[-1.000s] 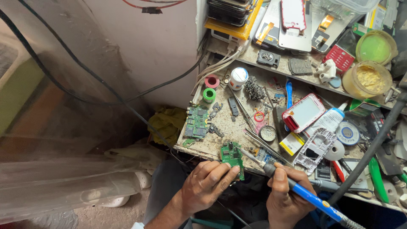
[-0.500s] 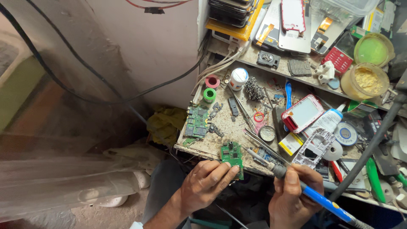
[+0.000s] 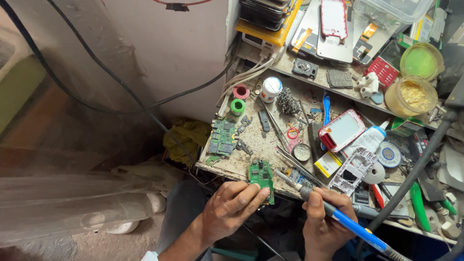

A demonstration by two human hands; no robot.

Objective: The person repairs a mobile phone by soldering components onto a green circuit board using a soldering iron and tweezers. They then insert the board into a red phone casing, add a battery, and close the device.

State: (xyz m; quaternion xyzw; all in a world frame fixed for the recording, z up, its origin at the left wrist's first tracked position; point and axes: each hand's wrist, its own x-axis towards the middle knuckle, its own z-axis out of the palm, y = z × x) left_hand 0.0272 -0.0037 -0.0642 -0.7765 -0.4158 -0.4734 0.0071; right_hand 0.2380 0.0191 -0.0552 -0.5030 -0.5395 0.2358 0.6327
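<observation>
Cluttered workbench [image 3: 251, 145] edge: left hand [image 3: 232, 208] pinched the green circuit board [image 3: 261, 178] upright, right hand [image 3: 324, 220] gripping the soldering iron [image 3: 338, 217], tip just right of it.

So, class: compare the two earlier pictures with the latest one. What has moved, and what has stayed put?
Very little changed. The right hand keeps its grip on the blue-handled soldering iron, whose metal tip shifted slightly and now points at the small green circuit board. The left hand still pinches that board at the edge of the cluttered wooden workbench. Nothing was picked up or let go; the second green board lies where it was.
</observation>
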